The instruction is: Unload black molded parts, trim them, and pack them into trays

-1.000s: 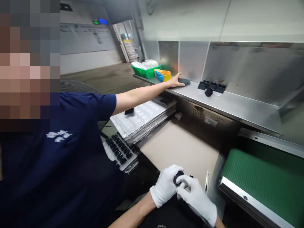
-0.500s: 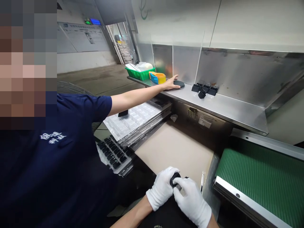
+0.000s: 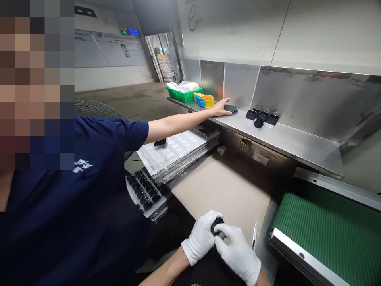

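Observation:
Both hands wear white gloves and meet low in the head view, over the near edge of a beige board. My left hand is closed around a small black part. My right hand is closed on the same part from the right, its thumb and forefinger pressed against it. The gloved fingers hide much of the part. A thin pen-like tool lies at the board's right edge, beside my right hand.
A person in a navy shirt stands at left, one arm reaching to dark discs on a steel shelf. Black blocks and a green basket stand there. Stacked trays lie left, a green conveyor right.
The view has shifted slightly, so the shelf and the person appear further right. The person's fingers still reach to the discs. Both my hands keep hold of the black part.

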`<state>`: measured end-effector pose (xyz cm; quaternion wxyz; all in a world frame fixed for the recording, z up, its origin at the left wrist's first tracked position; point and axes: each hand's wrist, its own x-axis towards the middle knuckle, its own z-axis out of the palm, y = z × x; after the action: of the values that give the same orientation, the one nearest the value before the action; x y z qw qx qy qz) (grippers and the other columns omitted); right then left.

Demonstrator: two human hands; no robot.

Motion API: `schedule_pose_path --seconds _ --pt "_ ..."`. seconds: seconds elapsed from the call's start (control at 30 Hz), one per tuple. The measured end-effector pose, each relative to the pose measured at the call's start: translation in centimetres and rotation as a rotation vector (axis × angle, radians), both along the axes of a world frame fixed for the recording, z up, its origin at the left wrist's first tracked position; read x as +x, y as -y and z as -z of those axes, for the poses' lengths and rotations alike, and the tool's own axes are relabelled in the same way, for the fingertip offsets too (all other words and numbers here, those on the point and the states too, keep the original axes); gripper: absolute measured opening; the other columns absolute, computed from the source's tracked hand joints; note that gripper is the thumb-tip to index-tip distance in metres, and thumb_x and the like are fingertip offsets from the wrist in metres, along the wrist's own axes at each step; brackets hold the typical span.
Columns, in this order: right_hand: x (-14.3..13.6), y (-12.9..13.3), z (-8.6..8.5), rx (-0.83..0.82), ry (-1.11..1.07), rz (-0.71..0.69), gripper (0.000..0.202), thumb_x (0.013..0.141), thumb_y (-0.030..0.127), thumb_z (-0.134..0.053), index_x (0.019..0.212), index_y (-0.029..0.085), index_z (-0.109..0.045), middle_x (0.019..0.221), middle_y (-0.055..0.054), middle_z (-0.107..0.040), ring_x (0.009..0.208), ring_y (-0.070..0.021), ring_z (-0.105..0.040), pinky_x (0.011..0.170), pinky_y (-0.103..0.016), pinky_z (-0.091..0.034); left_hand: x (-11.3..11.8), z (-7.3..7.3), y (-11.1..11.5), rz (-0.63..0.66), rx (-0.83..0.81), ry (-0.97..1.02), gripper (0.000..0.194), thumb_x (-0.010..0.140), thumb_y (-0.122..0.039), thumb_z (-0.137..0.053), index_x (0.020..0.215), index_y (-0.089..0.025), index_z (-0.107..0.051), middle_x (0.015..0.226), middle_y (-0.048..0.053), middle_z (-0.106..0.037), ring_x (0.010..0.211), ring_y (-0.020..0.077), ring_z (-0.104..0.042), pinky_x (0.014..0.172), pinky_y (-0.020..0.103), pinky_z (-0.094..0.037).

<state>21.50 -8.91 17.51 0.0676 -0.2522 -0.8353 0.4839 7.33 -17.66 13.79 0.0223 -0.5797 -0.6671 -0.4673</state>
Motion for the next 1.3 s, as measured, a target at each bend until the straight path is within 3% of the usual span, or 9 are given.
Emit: schedule_pose_path --seconds 0.17,0.27,0.53,0.6,0.7,0.83,0.93,1.13,1.3 --pt "-0.2 0.3 0.8 0.061 -0.04 0.025 0.024 0.087 0.019 -0.06 0.102 0.022 -0.079 0.08 -0.003 -0.077 0.08 -0.0208 -0.071 0.085 -0.033 -0.054 0.4 0.6 0.5 -0.05 -0.155 0.217 0.025 0.075 -0.025 -0.074 0.098 -0.026 -0.067 0.085 -0.001 -0.074 0.071 0.0214 -0.076 0.067 0.029 -0.064" --pt "-0.3 -0.1 0.7 -0.041 -0.072 0.02 0.026 0.087 0.019 -0.06 0.104 0.021 -0.079 0.079 -0.002 -0.077 0.076 -0.0193 -0.072 0.081 -0.032 -0.054 0.5 0.5 0.6 -0.104 -0.265 0.312 0.024 0.074 -0.022 -0.074 0.097 -0.025 -0.069 0.089 0.003 -0.076 0.078 0.025 -0.077 0.075 0.035 -0.066" --pt "-1.2 -2.9 -1.1 -0.123 -0.1 0.082 0.034 0.088 0.02 -0.057 0.112 0.017 -0.081 0.073 -0.001 -0.074 0.066 -0.016 -0.065 0.072 -0.03 -0.053 0.0 0.9 1.4 -0.062 0.075 0.12 0.027 0.079 -0.011 -0.064 0.099 -0.029 -0.066 0.079 -0.008 -0.073 0.061 0.0169 -0.076 0.059 0.022 -0.062" --pt "-3.3 -5.3 -2.8 0.016 -0.123 0.12 0.04 0.092 0.021 -0.054 0.123 0.016 -0.079 0.071 -0.001 -0.073 0.064 -0.016 -0.064 0.071 -0.03 -0.053 -0.2 -0.9 1.3 -0.055 0.152 0.076 0.029 0.081 -0.011 -0.061 0.102 -0.031 -0.067 0.079 -0.008 -0.071 0.059 0.0161 -0.076 0.058 0.021 -0.062" --pt "-9.0 -10.7 -7.3 0.37 -0.141 0.171 0.046 0.098 0.023 -0.051 0.14 0.017 -0.071 0.084 -0.005 -0.078 0.076 -0.0197 -0.07 0.081 -0.033 -0.055 -2.2 -6.2 -1.2 0.004 0.16 -0.004 0.027 0.088 -0.019 -0.062 0.107 -0.034 -0.072 0.084 -0.008 -0.073 0.074 0.0195 -0.081 0.059 0.022 -0.064" --pt "-18.9 -18.9 -14.9 0.778 -0.03 0.25 0.037 0.104 0.027 -0.047 0.13 0.023 -0.074 0.119 -0.011 -0.079 0.111 -0.0268 -0.073 0.101 -0.039 -0.054 -8.0 -15.3 -8.9 -0.065 0.023 -0.007 0.019 0.093 -0.032 -0.063 0.105 -0.034 -0.078 0.099 -0.006 -0.077 0.104 0.0285 -0.082 0.066 0.028 -0.066" --pt "-25.6 -24.2 -18.6 0.865 0.079 0.293 0.035 0.103 0.029 -0.053 0.129 0.014 -0.071 0.135 -0.018 -0.072 0.126 -0.0321 -0.065 0.108 -0.046 -0.051 -13.1 -20.1 -15.3 -0.19 -0.013 0.08 0.021 0.094 -0.038 -0.062 0.1 -0.032 -0.081 0.106 -0.007 -0.079 0.11 0.032 -0.08 0.065 0.029 -0.065" --pt "-34.7 -31.7 -19.2 0.761 0.147 0.348 0.057 0.098 0.039 -0.071 0.145 0.011 -0.058 0.151 -0.023 -0.054 0.137 -0.0371 -0.052 0.118 -0.059 -0.041 -23.4 -24.1 -24.2 -0.299 0.075 0.155 0.042 0.102 -0.039 -0.041 0.112 -0.034 -0.081 0.121 -0.009 -0.078 0.119 0.0339 -0.074 0.07 0.031 -0.063" --pt "-38.5 -34.4 -18.0 0.61 0.12 0.358 0.049 0.097 0.037 -0.071 0.137 0.01 -0.064 0.146 -0.027 -0.057 0.136 -0.0387 -0.055 0.121 -0.062 -0.037 -29.6 -24.1 -28.6 -0.37 0.172 0.224 0.059 0.105 -0.031 -0.021 0.129 -0.038 -0.074 0.119 -0.01 -0.079 0.118 0.0281 -0.074 0.081 0.034 -0.064"
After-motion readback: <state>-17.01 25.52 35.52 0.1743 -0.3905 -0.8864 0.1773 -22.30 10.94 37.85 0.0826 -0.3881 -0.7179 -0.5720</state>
